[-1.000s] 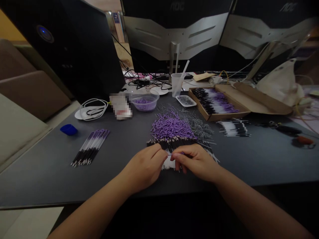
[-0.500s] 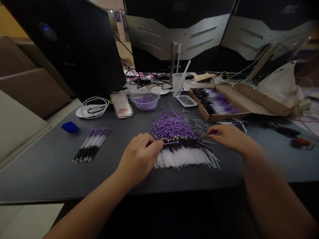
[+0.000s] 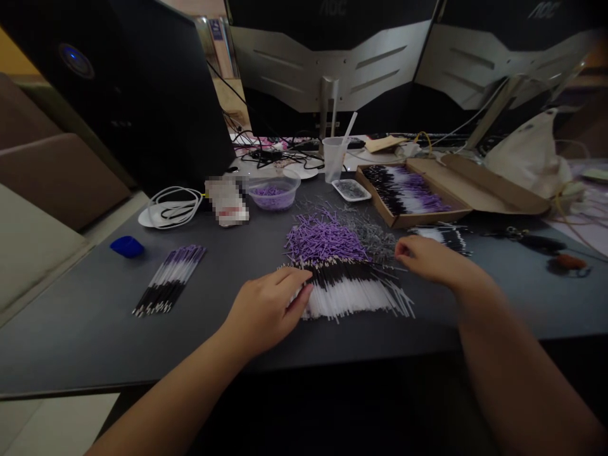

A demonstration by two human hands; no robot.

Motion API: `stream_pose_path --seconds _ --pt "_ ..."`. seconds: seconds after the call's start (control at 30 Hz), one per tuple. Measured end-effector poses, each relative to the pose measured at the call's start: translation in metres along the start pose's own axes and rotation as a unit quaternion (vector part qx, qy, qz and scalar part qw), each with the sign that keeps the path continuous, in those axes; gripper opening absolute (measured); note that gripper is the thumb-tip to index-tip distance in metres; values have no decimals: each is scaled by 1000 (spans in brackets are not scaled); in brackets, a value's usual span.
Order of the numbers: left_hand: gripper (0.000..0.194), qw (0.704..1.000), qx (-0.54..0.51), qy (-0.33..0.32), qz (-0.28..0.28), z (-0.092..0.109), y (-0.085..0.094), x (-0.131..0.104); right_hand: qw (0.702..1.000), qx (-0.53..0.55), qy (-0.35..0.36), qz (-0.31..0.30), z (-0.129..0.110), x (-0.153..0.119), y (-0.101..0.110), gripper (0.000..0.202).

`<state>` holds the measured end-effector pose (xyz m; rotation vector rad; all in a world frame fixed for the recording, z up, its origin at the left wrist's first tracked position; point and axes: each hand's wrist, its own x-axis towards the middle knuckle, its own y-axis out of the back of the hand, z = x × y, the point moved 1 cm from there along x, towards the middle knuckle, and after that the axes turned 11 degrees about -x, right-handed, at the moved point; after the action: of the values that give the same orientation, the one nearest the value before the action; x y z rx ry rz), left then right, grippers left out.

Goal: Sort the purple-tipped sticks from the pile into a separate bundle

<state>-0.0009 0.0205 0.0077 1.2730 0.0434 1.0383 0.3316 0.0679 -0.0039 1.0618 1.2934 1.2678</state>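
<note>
At a dark bench [image 3: 85, 329], our left hand [image 3: 266, 310] is at the left end of a row of black-and-white rods [image 3: 349, 296], its grip slightly parted between thumb and forefinger, with nothing that we can see in the gap. Our right hand [image 3: 430, 258] reaches the edge of a scatter of translucent grey pieces [image 3: 377, 233], fingertips drawn together; we cannot tell whether that grip has hold of one. A heap of purple sticks [image 3: 325, 237] lies just beyond the row, beside the grey pieces. To our left, a bundle of purple-ended rods [image 3: 170, 280] lies slantwise near a blue object [image 3: 126, 247]. Behind the heap we see a clear bowl [image 3: 295, 195] of purple pieces and a white tray [image 3: 354, 199] near a plastic cup [image 3: 333, 159]. At right, an open cardboard box [image 3: 430, 219] holds rods in black, white and purple.
</note>
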Motion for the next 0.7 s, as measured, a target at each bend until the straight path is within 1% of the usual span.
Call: stream_pose_path --seconds 0.07,0.13,0.27,0.37,0.47,0.6,0.7 --pt "22 1000 -9 5 0 0 0 1 999 -3 7 33 0 -3 4 14" --pt "21 1000 -14 8 -4 -1 -1 1 999 -4 9 47 0 -4 4 13" --pt "22 1000 -6 12 -11 -1 -1 1 1000 -7 9 24 1 1 -5 11" --pt "22 1000 -1 10 -21 0 -1 0 999 -29 6 17 1 4 -12 11" --pt "22 1000 5 4 -29 0 -1 0 999 -40 5 14 1 4 -13 13" --pt "24 999 11 0 -35 -1 -2 0 999 -16 12 25 -3 -1 -4 11" --pt "32 999 21 4 -38 -2 -3 -1 997 73 20 21 -13 -9 8 9"
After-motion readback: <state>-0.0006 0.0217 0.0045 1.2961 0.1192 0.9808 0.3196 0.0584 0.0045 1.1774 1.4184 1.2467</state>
